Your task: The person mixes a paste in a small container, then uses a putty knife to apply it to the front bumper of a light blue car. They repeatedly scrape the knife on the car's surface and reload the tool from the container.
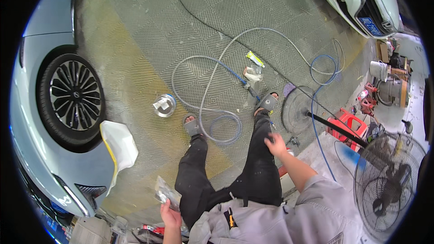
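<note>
My left hand (170,216) is closed on a clear plastic bag (166,192) beside my left thigh. Something greyish shows through the bag, too unclear to name. Over by my right knee is my right hand (277,146), slightly blurred. A dark patch shows at its fingertips, and I cannot make out whether that is my trousers or a small thing in the hand. My legs in black trousers (194,171) are bent apart, with feet in grey slippers (268,102) on the floor.
A pale car with a dark wheel (74,97) stands at left, a white car (348,0) at top right. A looped air hose (203,81) crosses the ribbed floor near a round tin (164,105). A standing fan (389,185) and red stool (347,129) are right; masking sheet (120,147) left.
</note>
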`<state>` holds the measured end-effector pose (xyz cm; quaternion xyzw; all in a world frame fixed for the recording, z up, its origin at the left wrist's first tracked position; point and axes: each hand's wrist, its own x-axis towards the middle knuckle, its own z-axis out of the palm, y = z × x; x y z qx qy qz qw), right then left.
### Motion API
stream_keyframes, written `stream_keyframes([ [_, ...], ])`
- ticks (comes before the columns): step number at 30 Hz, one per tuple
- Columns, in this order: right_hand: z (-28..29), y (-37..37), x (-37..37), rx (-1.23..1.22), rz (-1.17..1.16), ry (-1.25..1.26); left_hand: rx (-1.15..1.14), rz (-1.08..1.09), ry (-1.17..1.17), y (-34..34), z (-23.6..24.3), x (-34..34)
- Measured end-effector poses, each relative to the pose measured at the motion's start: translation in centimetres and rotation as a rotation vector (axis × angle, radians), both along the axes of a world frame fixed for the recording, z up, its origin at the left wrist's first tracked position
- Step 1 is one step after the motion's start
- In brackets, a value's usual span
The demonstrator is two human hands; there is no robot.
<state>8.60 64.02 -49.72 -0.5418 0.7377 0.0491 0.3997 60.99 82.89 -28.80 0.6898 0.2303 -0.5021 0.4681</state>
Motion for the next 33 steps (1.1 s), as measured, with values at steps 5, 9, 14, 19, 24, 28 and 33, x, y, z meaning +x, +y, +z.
stream_keyframes([
  [5,17.0,12.4,6.8,0.358,-0.186,-0.014,0.029,0.12,0.259,7.8,6.5,4.1],
  [9,23.8,15.0,8.9,0.159,0.048,-0.038,-0.108,0.131,0.434,10.5,6.9,4.8],
  [14,27.7,15.4,10.4,0.186,0.387,-0.42,-0.171,-0.104,0.327,8.4,6.4,1.8],
  [19,29.0,18.7,8.8,0.147,0.499,-0.347,-0.307,-0.205,0.246,8.4,4.9,-3.1],
  [24,30.3,23.6,6.1,0.234,0.342,-0.312,-0.357,-0.094,0.393,9.4,11.0,-4.1],
  [28,28.4,24.6,5.8,0.183,0.395,-0.366,-0.544,-0.126,0.279,10.2,21.0,-4.0],
  [33,25.6,24.7,6.8,0.215,0.342,-0.357,-0.475,0.065,0.204,15.3,26.4,-3.3],
])
